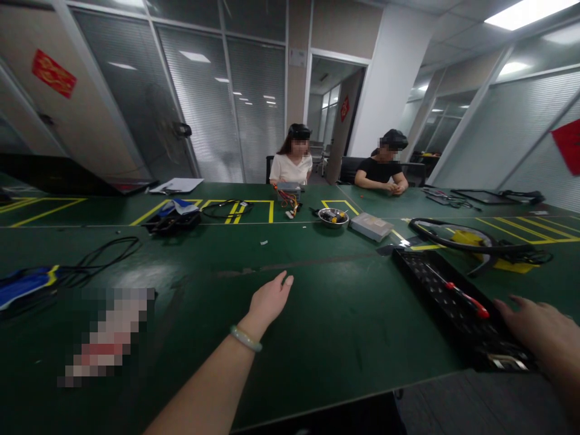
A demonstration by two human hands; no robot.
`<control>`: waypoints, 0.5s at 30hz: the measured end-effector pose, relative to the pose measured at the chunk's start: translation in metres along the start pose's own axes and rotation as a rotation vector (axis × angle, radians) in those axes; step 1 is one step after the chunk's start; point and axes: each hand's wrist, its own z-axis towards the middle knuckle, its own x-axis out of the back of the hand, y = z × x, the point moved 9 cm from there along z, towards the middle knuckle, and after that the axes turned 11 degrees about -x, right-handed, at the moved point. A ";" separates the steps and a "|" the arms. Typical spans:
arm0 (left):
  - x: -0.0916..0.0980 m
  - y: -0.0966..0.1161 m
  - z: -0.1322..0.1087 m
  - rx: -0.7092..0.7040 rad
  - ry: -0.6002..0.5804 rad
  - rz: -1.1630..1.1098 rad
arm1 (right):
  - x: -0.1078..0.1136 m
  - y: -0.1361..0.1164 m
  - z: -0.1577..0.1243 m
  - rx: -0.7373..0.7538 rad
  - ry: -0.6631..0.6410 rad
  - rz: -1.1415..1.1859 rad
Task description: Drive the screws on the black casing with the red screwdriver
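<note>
My left hand (269, 300) reaches forward over the bare green table (317, 338), fingers stretched out and together, holding nothing; a pale bead bracelet sits on its wrist. My right hand (541, 329) lies at the near right, fingers spread flat on the near end of a black perforated tray (435, 284). A red-handled screwdriver (466, 297) lies on that tray just left of my right fingertips.
Two people sit at the far side. A metal bowl (333, 217), a grey drive box (371, 226), coloured wires (288, 202) and black cables (104, 251) lie about. A black ring with a yellow part (466, 238) is at right. A blurred patch (109, 335) lies near left.
</note>
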 end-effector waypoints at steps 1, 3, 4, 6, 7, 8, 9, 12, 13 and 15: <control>0.000 -0.001 0.001 -0.003 0.010 0.002 | 0.008 -0.025 -0.013 0.016 -0.010 -0.032; 0.001 -0.002 0.003 -0.012 0.030 0.006 | 0.025 -0.088 -0.046 0.111 -0.008 0.000; 0.001 -0.002 0.004 -0.017 0.036 0.003 | 0.029 -0.122 -0.065 0.175 -0.042 0.052; 0.002 -0.003 0.004 -0.030 0.042 -0.013 | 0.030 -0.189 -0.106 0.311 -0.148 0.166; 0.002 -0.002 0.004 -0.038 0.044 -0.024 | 0.029 -0.220 -0.126 0.375 -0.190 0.216; 0.003 -0.001 0.004 -0.048 0.047 -0.036 | 0.026 -0.252 -0.147 0.459 -0.283 0.343; 0.004 0.001 0.004 -0.062 0.052 -0.049 | 0.023 -0.283 -0.171 0.567 -0.402 0.470; 0.006 0.012 0.003 -0.127 0.069 -0.082 | 0.016 -0.353 -0.232 0.787 -0.562 0.573; 0.007 0.019 0.003 -0.172 0.077 -0.097 | 0.014 -0.370 -0.249 0.849 -0.603 0.595; 0.009 0.035 0.001 -0.310 0.099 -0.138 | 0.014 -0.396 -0.279 0.952 -0.656 0.637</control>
